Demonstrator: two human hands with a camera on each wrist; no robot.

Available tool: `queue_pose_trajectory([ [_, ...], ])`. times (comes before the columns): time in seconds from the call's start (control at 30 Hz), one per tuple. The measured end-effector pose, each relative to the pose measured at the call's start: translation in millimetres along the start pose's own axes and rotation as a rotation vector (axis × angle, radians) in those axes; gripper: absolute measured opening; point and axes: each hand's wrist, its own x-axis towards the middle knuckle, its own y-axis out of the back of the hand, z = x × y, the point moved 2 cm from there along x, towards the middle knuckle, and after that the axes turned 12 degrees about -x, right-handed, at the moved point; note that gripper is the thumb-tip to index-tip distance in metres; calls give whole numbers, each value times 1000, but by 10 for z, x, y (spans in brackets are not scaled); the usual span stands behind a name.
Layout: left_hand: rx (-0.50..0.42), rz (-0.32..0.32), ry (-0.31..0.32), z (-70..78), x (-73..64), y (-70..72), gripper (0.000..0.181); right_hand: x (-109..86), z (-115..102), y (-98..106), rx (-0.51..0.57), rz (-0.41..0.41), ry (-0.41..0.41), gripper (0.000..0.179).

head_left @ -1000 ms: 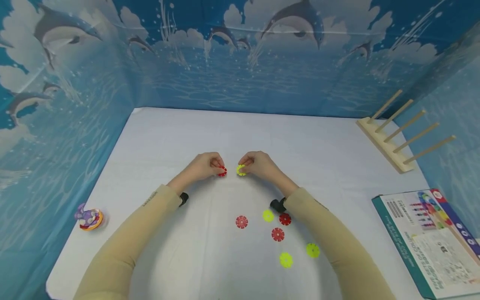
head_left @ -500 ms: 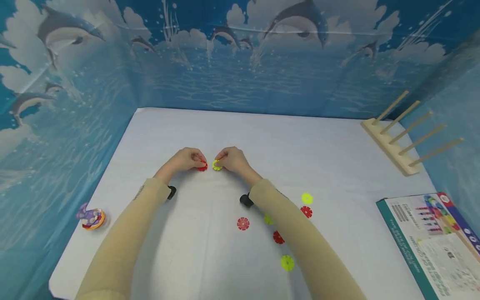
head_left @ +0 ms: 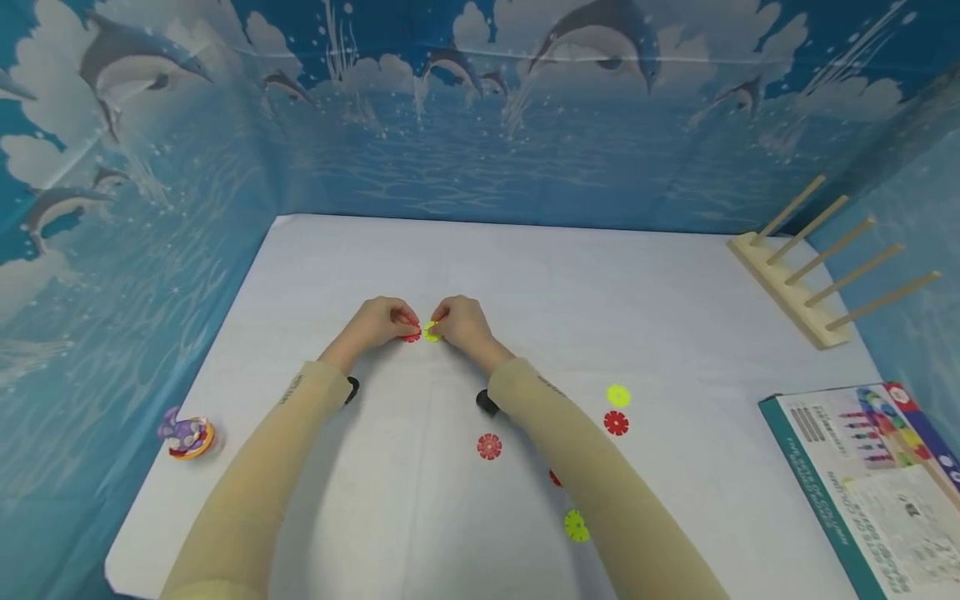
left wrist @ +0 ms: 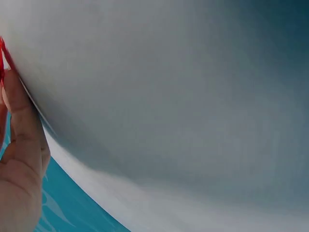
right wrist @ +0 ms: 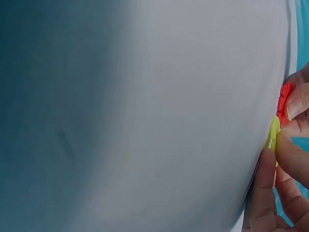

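Over the middle of the table, my left hand [head_left: 378,322] pinches a red notched plastic disc [head_left: 412,337] between thumb and fingers. Facing it, my right hand [head_left: 467,323] pinches a yellow notched disc [head_left: 431,331]. The two discs are edge to edge in the right wrist view, where the yellow disc [right wrist: 273,133] meets the red disc [right wrist: 284,99]; whether they interlock I cannot tell. Only a sliver of red disc [left wrist: 2,58] enters the left wrist view, beside the left fingers. Fingertips cover part of both discs.
Loose red discs [head_left: 489,447] and yellow discs [head_left: 577,526] lie near the right forearm, which partly covers one red disc [head_left: 555,478]. A wooden peg rack [head_left: 791,287] stands back right, with a printed box [head_left: 862,492] before it. A small purple toy [head_left: 185,434] sits at left.
Both hands have moved left across the table, and the gap between the red and yellow discs has narrowed. The right forearm now covers different loose discs.
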Motion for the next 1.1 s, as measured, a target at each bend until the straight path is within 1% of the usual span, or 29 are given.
queue_pose_trajectory([
  [0.13,-10,20,-16,11,-7,-24,19,2,-14,0,-23,5,-12,14],
  [0.37,20,29,-24,18,0,-34,15,-5,-57,-5,-61,-12,-12,15],
  [0.53,27,2,-30,15,24,-41,13,-17,-76,8,-77,-22,-29,16],
  [0.73,52,-23,-25,63,24,-14,13,1,-76,6,-93,-26,-36,16],
  [0.83,65,-37,-38,87,44,-20,14,7,-74,8,-110,-24,-25,17],
  [0.97,75,-54,-72,128,75,-61,17,11,-66,10,-134,-14,-14,17],
  [1.1,84,-56,-83,146,103,-95,20,8,-67,17,-139,-9,-11,18],
])
